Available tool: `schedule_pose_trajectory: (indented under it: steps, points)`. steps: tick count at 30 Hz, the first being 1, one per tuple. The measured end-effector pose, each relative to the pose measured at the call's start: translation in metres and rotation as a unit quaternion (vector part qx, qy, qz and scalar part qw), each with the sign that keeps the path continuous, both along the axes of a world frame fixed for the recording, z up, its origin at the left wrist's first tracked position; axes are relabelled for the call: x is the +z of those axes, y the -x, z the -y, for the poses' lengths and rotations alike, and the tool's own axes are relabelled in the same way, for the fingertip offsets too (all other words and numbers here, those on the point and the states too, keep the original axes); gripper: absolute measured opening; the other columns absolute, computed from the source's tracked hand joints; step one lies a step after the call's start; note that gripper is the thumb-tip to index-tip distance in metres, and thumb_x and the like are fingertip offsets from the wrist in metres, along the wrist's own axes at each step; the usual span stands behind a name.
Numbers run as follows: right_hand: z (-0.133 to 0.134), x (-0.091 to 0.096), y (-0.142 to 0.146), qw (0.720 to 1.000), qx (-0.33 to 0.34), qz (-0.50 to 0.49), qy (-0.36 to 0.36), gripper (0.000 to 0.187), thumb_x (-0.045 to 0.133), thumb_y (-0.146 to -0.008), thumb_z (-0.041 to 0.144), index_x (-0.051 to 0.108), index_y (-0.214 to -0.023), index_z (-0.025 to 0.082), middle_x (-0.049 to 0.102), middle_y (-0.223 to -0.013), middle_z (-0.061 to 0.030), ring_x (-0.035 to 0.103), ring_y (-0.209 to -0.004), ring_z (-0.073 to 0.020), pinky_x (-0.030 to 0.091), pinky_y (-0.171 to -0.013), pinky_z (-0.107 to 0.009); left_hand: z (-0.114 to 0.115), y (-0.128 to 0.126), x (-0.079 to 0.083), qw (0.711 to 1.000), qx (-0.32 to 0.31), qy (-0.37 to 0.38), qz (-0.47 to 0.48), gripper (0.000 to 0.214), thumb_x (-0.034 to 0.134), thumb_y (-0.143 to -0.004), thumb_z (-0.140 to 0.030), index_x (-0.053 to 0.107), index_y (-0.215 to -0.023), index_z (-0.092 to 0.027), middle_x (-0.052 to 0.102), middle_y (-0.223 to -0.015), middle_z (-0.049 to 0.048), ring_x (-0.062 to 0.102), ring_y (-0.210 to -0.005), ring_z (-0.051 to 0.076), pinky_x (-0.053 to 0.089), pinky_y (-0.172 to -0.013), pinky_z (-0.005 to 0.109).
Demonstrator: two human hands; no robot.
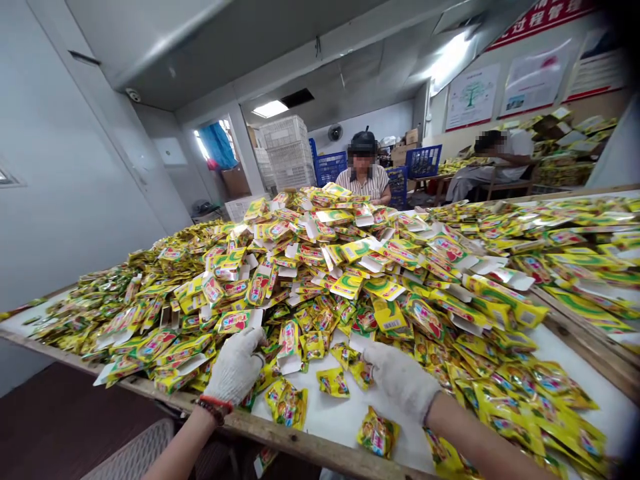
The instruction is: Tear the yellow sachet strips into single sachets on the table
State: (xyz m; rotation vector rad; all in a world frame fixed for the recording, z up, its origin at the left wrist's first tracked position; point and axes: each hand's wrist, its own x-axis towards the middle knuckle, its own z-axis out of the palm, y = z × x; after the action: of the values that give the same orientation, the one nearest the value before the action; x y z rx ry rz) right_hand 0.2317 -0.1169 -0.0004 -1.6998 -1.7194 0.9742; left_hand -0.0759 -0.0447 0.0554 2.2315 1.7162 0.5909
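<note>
My left hand, in a white knit glove, is at the near side of the heap with its fingers curled. A yellow carton lies just beyond its fingertips; what the fingers hold, if anything, is hidden. Also gloved, my right hand reaches in over the white tabletop, fingers bent together at a small yellow packet. Between the hands lie another yellow packet and an upright open carton. Nearer me are a shiny packet and a red-and-yellow packet.
A tall heap of open cartons covers the table's middle. Loose packets spread at right, beside a wooden divider. A wooden rim edges the table. One person sits opposite; another sits farther back. White crates stand behind.
</note>
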Motion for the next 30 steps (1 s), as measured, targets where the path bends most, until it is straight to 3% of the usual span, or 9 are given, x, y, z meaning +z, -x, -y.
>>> schedule_pose_trajectory:
  steps: [3, 6, 11, 14, 17, 22, 25, 28, 30]
  points:
    - [-0.003, -0.013, 0.002, 0.996, 0.005, 0.090, -0.026, 0.026, 0.068, -0.068, 0.015, 0.063, -0.093, 0.018, 0.062, -0.093, -0.0085, 0.057, -0.094, -0.0258, 0.039, -0.082, -0.035, 0.013, -0.020, -0.001, 0.994, -0.016, 0.024, 0.101, 0.005, 0.054, -0.079, -0.025, 0.057, -0.078, -0.022, 0.059, -0.076, -0.0018, 0.056, -0.078, 0.017, 0.044, -0.071, 0.025]
    - [0.005, -0.012, 0.002, 0.990, 0.009, 0.139, -0.027, 0.033, 0.070, -0.064, 0.016, 0.065, -0.096, 0.020, 0.062, -0.092, -0.0068, 0.059, -0.085, -0.0242, 0.039, -0.075, -0.035, 0.022, -0.059, -0.022, 0.976, -0.041, 0.064, 0.205, 0.022, 0.056, -0.080, -0.040, 0.057, -0.074, -0.019, 0.057, -0.067, -0.0027, 0.054, -0.064, 0.014, 0.044, -0.060, 0.023]
    - [0.014, -0.002, -0.003, 0.992, -0.037, 0.118, -0.028, 0.029, 0.072, -0.056, 0.016, 0.061, -0.083, 0.020, 0.058, -0.096, -0.0038, 0.056, -0.078, -0.0190, 0.038, -0.067, -0.031, 0.036, -0.115, -0.055, 0.936, -0.038, 0.089, 0.338, 0.037, 0.055, -0.082, -0.052, 0.062, -0.090, -0.017, 0.065, -0.078, 0.0024, 0.061, -0.073, 0.018, 0.051, -0.070, 0.029]
    - [0.016, 0.003, -0.010, 0.998, -0.054, 0.043, -0.008, 0.022, 0.066, -0.063, 0.016, 0.055, -0.082, 0.019, 0.057, -0.075, 0.0003, 0.054, -0.069, -0.0164, 0.039, -0.061, -0.028, 0.041, -0.121, -0.057, 0.919, -0.024, 0.087, 0.385, 0.039, 0.059, -0.081, -0.053, 0.064, -0.095, -0.017, 0.068, -0.090, 0.0053, 0.063, -0.087, 0.021, 0.051, -0.081, 0.031]
    - [0.016, 0.010, -0.009, 0.996, -0.039, -0.078, 0.016, 0.018, 0.055, -0.077, 0.022, 0.053, -0.094, 0.019, 0.060, -0.080, 0.0006, 0.054, -0.057, -0.0109, 0.041, -0.051, -0.024, 0.044, -0.119, -0.053, 0.908, -0.020, 0.089, 0.408, 0.035, 0.063, -0.079, -0.048, 0.067, -0.095, -0.017, 0.070, -0.088, 0.0050, 0.063, -0.083, 0.021, 0.052, -0.078, 0.031]
    - [0.015, 0.016, 0.010, 0.955, -0.043, -0.291, 0.045, 0.027, 0.059, -0.074, 0.040, 0.049, -0.086, 0.019, 0.059, -0.075, 0.0010, 0.061, -0.054, -0.0122, 0.046, -0.046, -0.022, 0.051, -0.125, -0.056, 0.896, -0.035, 0.109, 0.430, 0.033, 0.067, -0.078, -0.048, 0.071, -0.088, -0.016, 0.069, -0.079, 0.0034, 0.063, -0.078, 0.020, 0.052, -0.071, 0.027]
    - [0.014, 0.011, 0.018, 0.951, -0.081, -0.288, 0.073, 0.024, 0.056, -0.077, 0.040, 0.045, -0.086, 0.021, 0.058, -0.062, 0.0032, 0.060, -0.049, -0.0134, 0.041, -0.041, -0.020, 0.052, -0.127, -0.060, 0.861, -0.049, 0.164, 0.480, 0.035, 0.066, -0.081, -0.052, 0.068, -0.081, -0.017, 0.067, -0.075, 0.0018, 0.059, -0.067, 0.015, 0.049, -0.061, 0.024]
    - [0.014, 0.007, 0.018, 0.955, -0.096, -0.259, 0.108, 0.019, 0.051, -0.081, 0.038, 0.047, -0.091, 0.022, 0.057, -0.056, 0.0042, 0.055, -0.042, -0.0131, 0.038, -0.039, -0.021, 0.053, -0.128, -0.058, 0.831, -0.078, 0.209, 0.510, 0.033, 0.071, -0.078, -0.049, 0.069, -0.086, -0.016, 0.069, -0.079, 0.0030, 0.061, -0.070, 0.016, 0.051, -0.065, 0.025]
    - [0.014, 0.005, 0.014, 0.978, -0.082, -0.187, 0.045, 0.021, 0.054, -0.079, 0.035, 0.052, -0.094, 0.021, 0.060, -0.062, 0.0014, 0.057, -0.049, -0.0154, 0.044, -0.046, -0.026, 0.055, -0.130, -0.055, 0.828, -0.088, 0.208, 0.513, 0.034, 0.076, -0.074, -0.044, 0.071, -0.092, -0.016, 0.071, -0.083, 0.0046, 0.064, -0.077, 0.018, 0.053, -0.071, 0.027]
